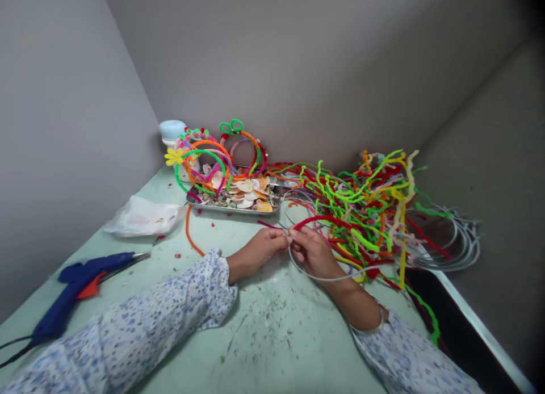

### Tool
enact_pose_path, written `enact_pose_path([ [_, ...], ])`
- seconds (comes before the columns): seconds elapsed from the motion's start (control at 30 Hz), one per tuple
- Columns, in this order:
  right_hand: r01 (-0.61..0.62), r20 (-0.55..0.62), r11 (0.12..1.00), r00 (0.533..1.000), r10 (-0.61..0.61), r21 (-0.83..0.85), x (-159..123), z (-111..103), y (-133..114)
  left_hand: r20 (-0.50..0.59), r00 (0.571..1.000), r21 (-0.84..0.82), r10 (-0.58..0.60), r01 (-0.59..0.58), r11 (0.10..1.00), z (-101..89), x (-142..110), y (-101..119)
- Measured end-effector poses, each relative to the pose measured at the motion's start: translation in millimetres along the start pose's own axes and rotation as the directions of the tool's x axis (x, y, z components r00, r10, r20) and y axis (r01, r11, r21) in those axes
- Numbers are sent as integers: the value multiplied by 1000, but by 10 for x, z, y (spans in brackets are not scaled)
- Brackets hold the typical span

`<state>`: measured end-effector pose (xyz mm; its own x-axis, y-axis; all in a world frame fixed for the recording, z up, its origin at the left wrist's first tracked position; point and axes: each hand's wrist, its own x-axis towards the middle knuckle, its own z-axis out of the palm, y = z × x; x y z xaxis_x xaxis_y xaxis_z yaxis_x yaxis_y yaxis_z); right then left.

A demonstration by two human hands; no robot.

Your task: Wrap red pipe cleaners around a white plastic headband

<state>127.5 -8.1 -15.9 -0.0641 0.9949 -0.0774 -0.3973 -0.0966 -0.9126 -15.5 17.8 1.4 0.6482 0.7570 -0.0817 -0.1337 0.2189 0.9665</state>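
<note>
1. The red pipe cleaner (317,218) starts at the right fingertips and bends up and away, over the back of the right hand (314,252).
2. The right thumb and finger are pinched closed on its end.
3. The left hand (260,249) is just beside, its fingertips pinched together too. They seem to have the thin gray wire (306,273), but the fingers hide the exact spot.
4. That wire curves down from the grip and under the right wrist.
5. To hold these well, I think a small, firm pinch close to the red tip is best, so the fuzzy stem does not flop or slip. The wire looks springy, so the left fingers should hold it snug.
6. Right of the grip, a big messy pile of pipe cleaners (361,195) lies near, and loose ends could snag the wire.
7. Past the grip, a bit left, is a metal tray (238,210) of seashells (244,202).
8. Far left of the grip lies a blue glue gun (85,277).
</note>
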Motion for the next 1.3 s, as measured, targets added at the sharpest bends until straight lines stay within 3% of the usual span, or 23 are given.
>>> enact_pose_path([
  [0.5, 33, 13, 996, 999, -32, -86, 5, -45, 33, 42, 999, 0, 2, -2, 1000, 12, -11, 26],
  [0.77, 72, -2, 980, 997, -74, -184, 2, -51, 53, -32, 999, 133, -9, 13, 991, -21, 8, -22],
  [1.3, 137, -21, 868, 986, -166, -477, -63, -43, -29, -70, 998, 332, 1, 23, 943, 46, -27, 63],
])
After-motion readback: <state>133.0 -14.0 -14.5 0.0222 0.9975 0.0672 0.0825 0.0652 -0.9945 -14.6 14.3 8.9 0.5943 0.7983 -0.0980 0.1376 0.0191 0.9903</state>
